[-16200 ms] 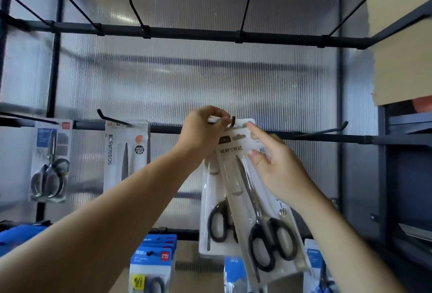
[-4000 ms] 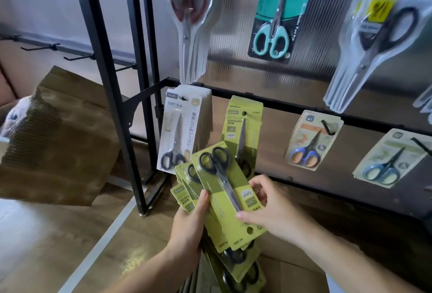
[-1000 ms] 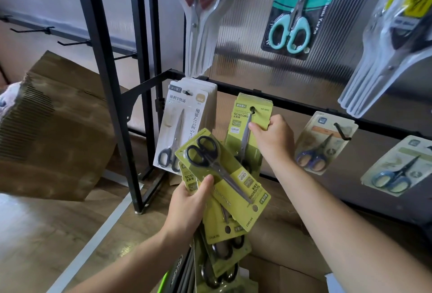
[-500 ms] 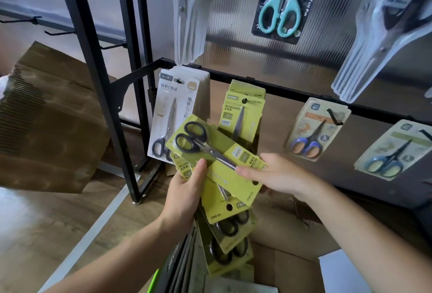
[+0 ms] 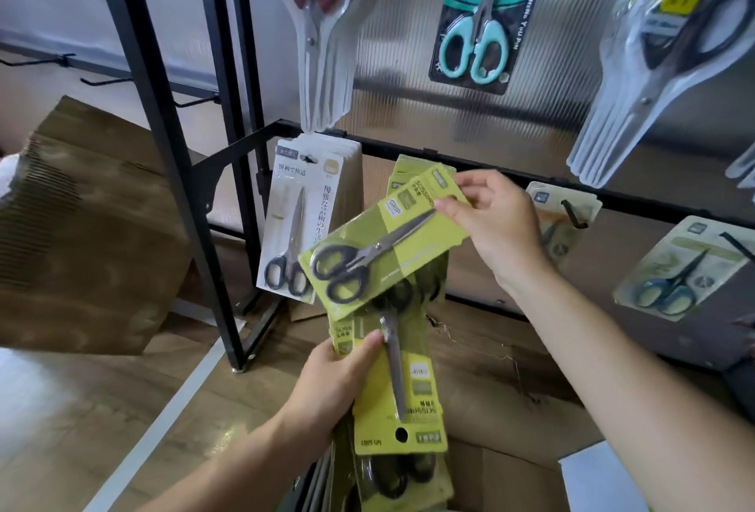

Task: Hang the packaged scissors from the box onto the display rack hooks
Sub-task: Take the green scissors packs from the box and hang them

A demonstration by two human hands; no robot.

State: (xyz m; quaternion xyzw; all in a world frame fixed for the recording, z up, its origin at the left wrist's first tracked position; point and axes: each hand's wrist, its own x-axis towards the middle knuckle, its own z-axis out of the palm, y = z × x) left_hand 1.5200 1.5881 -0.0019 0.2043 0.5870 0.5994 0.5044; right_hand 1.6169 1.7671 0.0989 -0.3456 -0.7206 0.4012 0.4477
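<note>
The black display rack (image 5: 171, 152) fills the far side, its lower rail carrying hooks with packs already hung: white-carded scissors (image 5: 300, 221) at the left, a row of green packs (image 5: 402, 172) just right of them, and small blue-handled ones (image 5: 678, 270) further right. A cardboard box (image 5: 527, 397) lies open on the floor below, near the person.

Half a second ago the right hand was only reaching for the top card of the fanned stack; now the right hand (image 5: 496, 225) has lifted that green scissor pack (image 5: 380, 242) clear and turned it so its hang-hole end points up and right toward the rail. Its grip is a pinch of thumb and fingers on that top edge. That likely means the pack is about to go onto the hook holding the matching green packs, just behind it.

The left hand (image 5: 331, 385) keeps the remaining stack (image 5: 396, 389) clenched, thumb on the front card, low over the box, cards upside down.

In the way: the hook tip is hidden behind the lifted pack, so the hole must be lined up partly by feel, and the white packs hang close on the left
</note>
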